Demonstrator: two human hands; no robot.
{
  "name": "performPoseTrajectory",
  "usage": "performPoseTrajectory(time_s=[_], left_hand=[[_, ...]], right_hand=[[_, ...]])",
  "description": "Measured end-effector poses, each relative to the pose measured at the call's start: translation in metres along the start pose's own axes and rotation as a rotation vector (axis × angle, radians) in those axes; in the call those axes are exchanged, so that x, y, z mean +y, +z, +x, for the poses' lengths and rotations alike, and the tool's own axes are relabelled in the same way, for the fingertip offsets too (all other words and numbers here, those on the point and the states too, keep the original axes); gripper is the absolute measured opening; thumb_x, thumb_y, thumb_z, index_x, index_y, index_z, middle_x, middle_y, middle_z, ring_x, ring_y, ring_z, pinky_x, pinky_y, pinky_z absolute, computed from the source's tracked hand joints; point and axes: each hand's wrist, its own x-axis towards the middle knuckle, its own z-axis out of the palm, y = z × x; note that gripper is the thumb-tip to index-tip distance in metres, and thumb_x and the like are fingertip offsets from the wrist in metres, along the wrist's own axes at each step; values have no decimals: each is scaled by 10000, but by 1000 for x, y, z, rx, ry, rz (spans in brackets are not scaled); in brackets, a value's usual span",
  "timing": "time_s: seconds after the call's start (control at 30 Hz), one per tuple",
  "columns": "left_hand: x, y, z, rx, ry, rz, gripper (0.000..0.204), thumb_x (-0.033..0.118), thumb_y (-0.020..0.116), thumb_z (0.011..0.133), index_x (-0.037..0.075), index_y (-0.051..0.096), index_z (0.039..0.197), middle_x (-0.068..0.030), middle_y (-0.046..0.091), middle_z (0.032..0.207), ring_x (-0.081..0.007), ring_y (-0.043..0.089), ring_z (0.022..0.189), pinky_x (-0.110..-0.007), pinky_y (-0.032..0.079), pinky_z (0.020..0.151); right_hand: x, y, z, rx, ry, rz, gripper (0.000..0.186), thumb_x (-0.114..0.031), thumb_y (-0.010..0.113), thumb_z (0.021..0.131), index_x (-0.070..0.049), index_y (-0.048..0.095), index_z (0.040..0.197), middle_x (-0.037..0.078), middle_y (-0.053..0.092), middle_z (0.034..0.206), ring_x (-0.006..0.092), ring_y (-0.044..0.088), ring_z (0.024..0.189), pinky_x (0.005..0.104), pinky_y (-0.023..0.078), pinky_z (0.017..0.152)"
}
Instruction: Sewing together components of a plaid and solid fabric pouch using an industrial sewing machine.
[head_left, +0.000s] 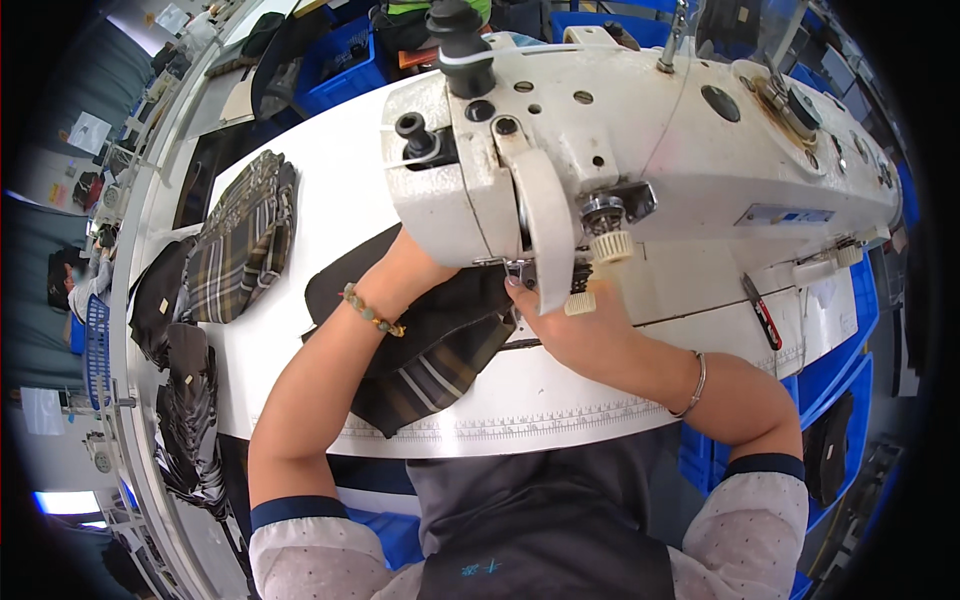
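Observation:
A white sewing machine (pixel 640 150) stands over the table, its presser foot (pixel 514 270) down by a dark fabric piece (pixel 430 318). Part of a plaid fabric panel (pixel 432 380) shows beneath the dark piece, toward my body. My left hand (pixel 425 263) lies over the dark fabric, and the machine head hides its fingers. Close to the presser foot, my right hand (pixel 580 325) has its thumb against the fabric edge. It appears to pinch that edge; its other fingers are partly covered by machine parts.
Folded plaid pieces (pixel 245 240) lie on the table at the left, beside dark fabric bundles (pixel 188 400) hanging at its edge. Red-and-black snips (pixel 763 312) rest right of the needle area. A ruler strip (pixel 500 424) follows the near edge. Blue bins (pixel 845 400) stand at the right.

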Motion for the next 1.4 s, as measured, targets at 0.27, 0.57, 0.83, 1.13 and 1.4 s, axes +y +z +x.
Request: performPoseTrajectory(time_s=[0.27,0.57,0.83,1.13,1.4], left_hand=[[67,-76,-7,-395,-228,-164,562,152,835,689,60,672,1219,-138,669,1220,-352,613,1105,-421,466,992],[63,-41,-37,-281,139,228,339,82,616,799,80,740,1114,-9,714,1201,-198,629,1098,-335,467,951],[74,-40,-32,-168,155,264,268,112,640,767,102,769,1001,-11,738,1015,-192,654,980,-341,475,916],[72,-33,-36,-261,-16,127,352,96,719,717,100,750,1068,-32,714,963,-251,675,877,-355,544,752],[67,-32,-35,-180,26,143,286,79,690,763,117,762,1038,-27,716,966,-234,679,860,-337,546,713]], right_hand=[[4,11,-12,-157,9,-69,441,-132,632,825,-29,661,1253,53,568,588,255,605,510,389,454,450],[-10,-25,2,-14,-147,24,367,-120,612,836,-4,675,1179,115,655,888,211,589,510,336,461,442],[-29,-38,-4,-228,-227,206,344,-130,619,819,12,685,1125,184,685,1212,167,649,552,307,526,470],[-21,-29,-8,-105,-258,159,361,-152,643,785,-36,702,1121,175,700,1150,156,646,567,278,507,465],[-17,-23,-8,-183,-124,42,457,-120,596,808,27,648,1237,262,624,1298,163,624,548,282,504,467]])
